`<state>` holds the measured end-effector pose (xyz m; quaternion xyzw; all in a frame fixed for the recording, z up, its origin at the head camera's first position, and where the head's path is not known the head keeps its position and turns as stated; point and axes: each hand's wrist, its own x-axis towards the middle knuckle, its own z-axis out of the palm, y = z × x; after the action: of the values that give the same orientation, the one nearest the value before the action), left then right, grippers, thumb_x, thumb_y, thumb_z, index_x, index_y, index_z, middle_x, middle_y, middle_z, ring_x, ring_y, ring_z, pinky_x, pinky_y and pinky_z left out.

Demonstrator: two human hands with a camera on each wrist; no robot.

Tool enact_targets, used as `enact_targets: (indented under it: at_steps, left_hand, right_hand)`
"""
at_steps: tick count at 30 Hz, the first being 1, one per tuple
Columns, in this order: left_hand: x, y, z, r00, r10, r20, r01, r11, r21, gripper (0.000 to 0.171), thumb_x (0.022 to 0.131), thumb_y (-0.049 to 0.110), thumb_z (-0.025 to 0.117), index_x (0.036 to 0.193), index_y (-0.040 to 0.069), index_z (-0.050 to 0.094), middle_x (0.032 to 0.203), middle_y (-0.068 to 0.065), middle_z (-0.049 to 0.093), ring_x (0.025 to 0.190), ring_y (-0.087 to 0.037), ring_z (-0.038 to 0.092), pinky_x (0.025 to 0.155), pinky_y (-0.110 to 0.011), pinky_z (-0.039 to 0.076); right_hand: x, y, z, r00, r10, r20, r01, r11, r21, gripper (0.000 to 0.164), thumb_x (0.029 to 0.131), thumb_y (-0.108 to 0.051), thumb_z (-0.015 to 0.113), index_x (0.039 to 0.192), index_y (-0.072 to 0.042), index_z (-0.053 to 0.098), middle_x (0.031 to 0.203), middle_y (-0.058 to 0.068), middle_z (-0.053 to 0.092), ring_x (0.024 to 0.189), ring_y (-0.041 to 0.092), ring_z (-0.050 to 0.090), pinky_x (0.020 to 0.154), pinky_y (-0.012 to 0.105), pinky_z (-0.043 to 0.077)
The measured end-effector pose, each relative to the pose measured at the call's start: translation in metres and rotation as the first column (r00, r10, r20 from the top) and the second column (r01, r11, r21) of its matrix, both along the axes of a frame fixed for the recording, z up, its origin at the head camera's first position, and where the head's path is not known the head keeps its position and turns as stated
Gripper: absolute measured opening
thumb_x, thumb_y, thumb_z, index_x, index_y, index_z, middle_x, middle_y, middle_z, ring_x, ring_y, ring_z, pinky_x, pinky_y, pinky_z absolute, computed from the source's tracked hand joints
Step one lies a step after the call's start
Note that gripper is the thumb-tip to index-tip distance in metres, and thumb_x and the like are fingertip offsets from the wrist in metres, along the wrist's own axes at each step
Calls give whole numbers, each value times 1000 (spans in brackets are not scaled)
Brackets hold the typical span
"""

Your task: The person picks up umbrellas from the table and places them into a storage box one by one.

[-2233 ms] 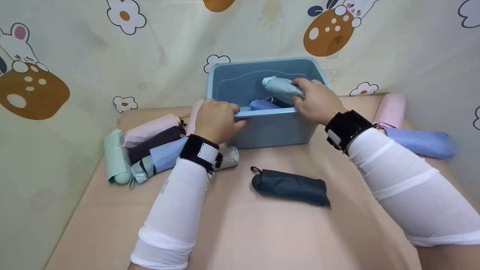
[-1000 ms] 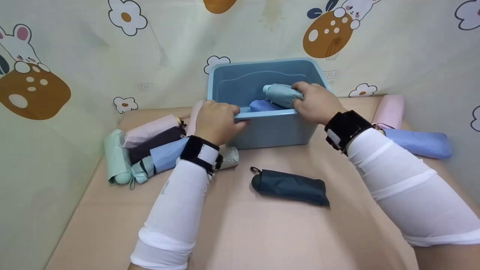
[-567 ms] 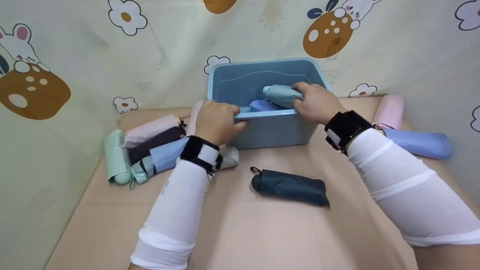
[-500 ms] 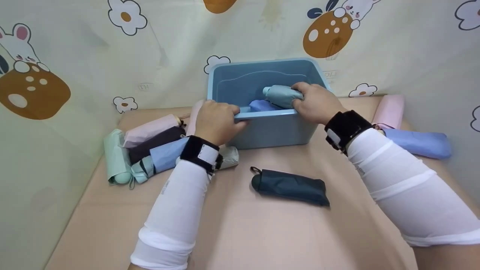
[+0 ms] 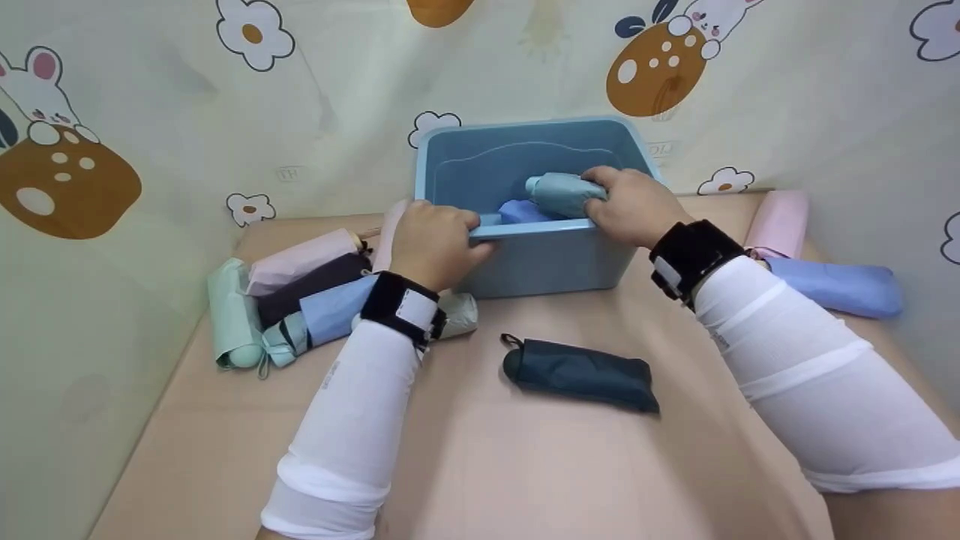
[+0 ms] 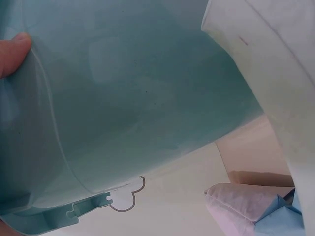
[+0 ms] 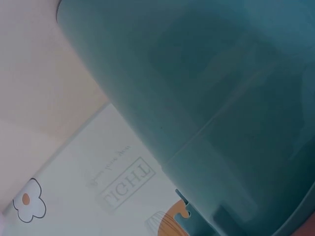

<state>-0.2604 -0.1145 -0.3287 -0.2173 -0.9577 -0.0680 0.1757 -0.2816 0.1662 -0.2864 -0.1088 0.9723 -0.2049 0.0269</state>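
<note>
A blue plastic bin stands at the back of the table. My left hand grips its front rim near the left corner; in the left wrist view the thumb lies against the bin's outer wall. Over the front right rim, my right hand holds a folded grey-teal umbrella inside the bin, with its light cap pointing left. Beneath it a folded blue-violet umbrella partly shows. The right wrist view has mostly the bin's outer wall; the right fingers are hidden there.
In front of the bin lies a dark navy folded umbrella. Several more lie at the left, among them a mint one, a pink one and a blue one. At right are a pink and a blue umbrella.
The grey-teal umbrella in my right hand has sunk a little lower into the bin and now lies more level. My left hand stays on the rim.
</note>
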Motion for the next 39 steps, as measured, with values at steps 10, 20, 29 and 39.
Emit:
enact_targets:
  at_steps: [10,20,29,39]
  left_hand:
    - [-1,0,0,1000,5,9,-5,1000,-12,44,93,54,71,77,13,64,74,-4,70,75,-26,67,87,-48,48]
    - [0,0,0,1000,10,25,-10,1000,-15,45,94,54,70,77,13,63,74,-4,69,74,-26,64,86,-47,47]
    - [0,1,1,1000,12,19,-12,1000,-24,45,94,53,71,74,14,60,72,-4,68,73,-26,64,87,-47,48]
    - [-1,1,1,1000,8,4,-8,1000,-14,43,93,51,72,73,15,59,70,-4,66,71,-25,64,87,-48,49]
  right_hand:
    - [-2,-1,3,997,-9,77,9,1000,5,55,104,-24,46,157,-10,46,146,20,58,121,38,54,109,60,45]
    - [-5,-2,7,987,-11,163,6,1000,31,56,104,-25,44,158,-8,44,155,20,52,127,39,51,114,63,42]
    - [-7,-2,7,989,-3,147,-3,999,44,58,102,-29,47,157,-8,47,152,19,55,125,37,52,113,60,41]
    - [-7,0,4,995,4,102,-7,1000,25,59,105,-42,52,152,-7,55,154,19,55,130,36,55,113,61,43]
